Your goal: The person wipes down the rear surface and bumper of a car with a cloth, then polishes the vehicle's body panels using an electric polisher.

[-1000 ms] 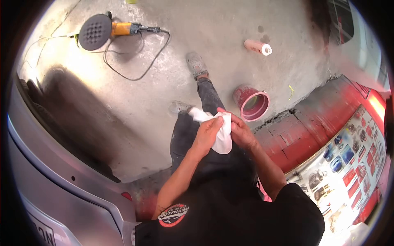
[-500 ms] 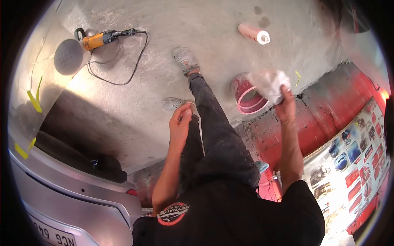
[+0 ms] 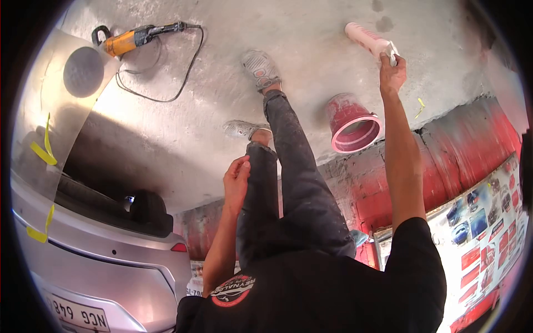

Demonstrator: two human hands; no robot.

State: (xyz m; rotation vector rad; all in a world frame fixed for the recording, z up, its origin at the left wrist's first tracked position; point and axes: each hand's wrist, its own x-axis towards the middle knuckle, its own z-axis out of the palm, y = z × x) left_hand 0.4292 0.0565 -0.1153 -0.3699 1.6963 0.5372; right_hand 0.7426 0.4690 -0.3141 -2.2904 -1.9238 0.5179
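Observation:
My right hand (image 3: 392, 75) is stretched far out, its fingers closed around the nozzle end of a pale pink bottle (image 3: 366, 39) on the floor. A white bit shows at the fingertips; whether it is the bottle's cap or part of the crumpled white cloth I cannot tell. Below that arm's reach, a dark pink bucket (image 3: 345, 108) sits on the concrete, its open mouth towards me. My left hand (image 3: 237, 176) hangs beside my left knee, its fingers loosely curled together, with nothing visible in them.
An orange polisher (image 3: 125, 42) with a round grey pad and black cord lies at upper left. A silver car (image 3: 111, 250) with yellow tape (image 3: 43, 152) on its covering stands at left. At right are a red wall (image 3: 438, 150) and a poster board (image 3: 472, 244) of car pictures.
My right hand has moved up and away from the bucket, where it held a crumpled white cloth, to the bottle's nozzle end. My left hand has lowered slightly.

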